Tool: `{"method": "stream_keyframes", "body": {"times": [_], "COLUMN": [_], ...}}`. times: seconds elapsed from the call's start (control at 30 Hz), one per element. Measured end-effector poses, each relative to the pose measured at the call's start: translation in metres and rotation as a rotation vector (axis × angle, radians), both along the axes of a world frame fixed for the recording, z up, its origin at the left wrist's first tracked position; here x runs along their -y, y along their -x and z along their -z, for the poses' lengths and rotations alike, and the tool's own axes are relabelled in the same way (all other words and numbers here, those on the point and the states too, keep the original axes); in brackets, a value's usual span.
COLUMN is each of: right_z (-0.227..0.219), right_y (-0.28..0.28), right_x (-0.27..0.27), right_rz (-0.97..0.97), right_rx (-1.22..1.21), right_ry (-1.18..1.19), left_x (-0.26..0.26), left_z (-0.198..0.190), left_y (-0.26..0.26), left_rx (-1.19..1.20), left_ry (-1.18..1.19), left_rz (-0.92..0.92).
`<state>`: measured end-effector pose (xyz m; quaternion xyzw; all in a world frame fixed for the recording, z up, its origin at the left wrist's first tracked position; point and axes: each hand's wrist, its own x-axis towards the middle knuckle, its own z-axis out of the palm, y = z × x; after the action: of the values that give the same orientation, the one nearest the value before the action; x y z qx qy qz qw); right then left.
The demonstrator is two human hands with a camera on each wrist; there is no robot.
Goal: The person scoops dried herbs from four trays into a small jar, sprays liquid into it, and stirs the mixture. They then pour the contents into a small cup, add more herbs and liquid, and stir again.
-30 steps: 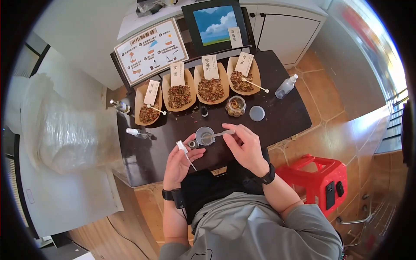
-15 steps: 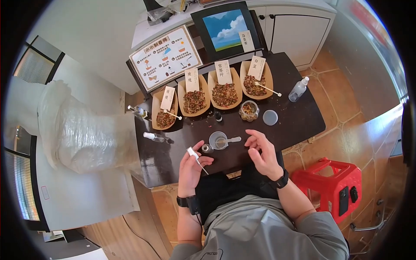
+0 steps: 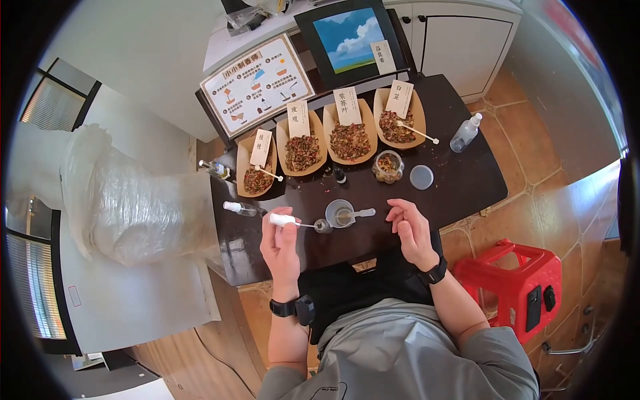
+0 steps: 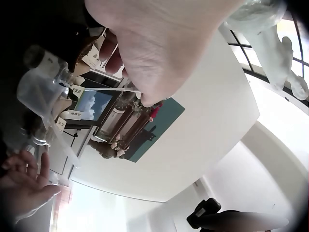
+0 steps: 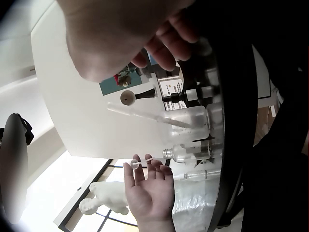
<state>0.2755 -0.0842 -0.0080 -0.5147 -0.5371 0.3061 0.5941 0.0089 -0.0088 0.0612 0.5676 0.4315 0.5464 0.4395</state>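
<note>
Left of the middle of the head view, the left hand [image 3: 280,252] pinches the white nozzle [image 3: 282,219] between thumb and fingers. The nozzle lies tipped sideways, its thin tube [image 3: 305,226] pointing right towards the mouth of the small glass bottle [image 3: 323,227]; whether the tip touches the mouth, I cannot tell. The bottle stands upright on the dark table [image 3: 467,197] at the centre, just beside the clear cup [image 3: 331,218]. A stirrer [image 3: 365,213] rests in the cup, its handle sticking out to the right. Right of the cup, the right hand [image 3: 413,240] is held relaxed, its fingers loosely bent and gripping nothing.

Above the cup is a small dark bottle [image 3: 340,175], with a jar [image 3: 386,179] and a round lid [image 3: 421,177] to its right. Four paper trays [image 3: 322,148] of dried bits line the upper centre.
</note>
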Motion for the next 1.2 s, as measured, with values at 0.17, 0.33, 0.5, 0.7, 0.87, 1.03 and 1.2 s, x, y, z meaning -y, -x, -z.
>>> {"method": "stream_keyframes", "body": {"times": [0.17, 0.33, 0.5, 0.7, 0.87, 1.03, 1.2], "right_z": [0.000, -0.001, -0.004, -0.006, -0.005, -0.002, -0.005], "right_y": [0.001, 0.001, 0.001, 0.003, 0.004, 0.006, 0.007], "right_x": [0.000, 0.000, 0.000, 0.000, 0.000, -0.001, -0.002], "right_rz": [-0.010, -0.007, -0.007, -0.008, 0.008, -0.002, 0.028], "right_rx": [0.013, 0.023, 0.044, 0.047, 0.069, 0.090, 0.128], "right_ry": [0.009, 0.016, 0.031, 0.042, 0.077, 0.076, 0.109], "left_x": [0.001, -0.001, 0.002, 0.007, 0.011, 0.011, 0.009], "left_z": [0.012, 0.019, 0.048, 0.052, 0.063, 0.061, 0.061], "left_y": [-0.004, -0.014, -0.017, -0.019, -0.019, -0.020, -0.006], "left_rx": [-0.050, -0.315, -0.458, -0.321, -0.135, -0.096, -0.111], "left_ry": [-0.015, -0.150, -0.132, -0.050, 0.043, 0.036, 0.050], "left_rz": [-0.011, -0.002, -0.059, -0.034, 0.087, 0.089, 0.014]}}
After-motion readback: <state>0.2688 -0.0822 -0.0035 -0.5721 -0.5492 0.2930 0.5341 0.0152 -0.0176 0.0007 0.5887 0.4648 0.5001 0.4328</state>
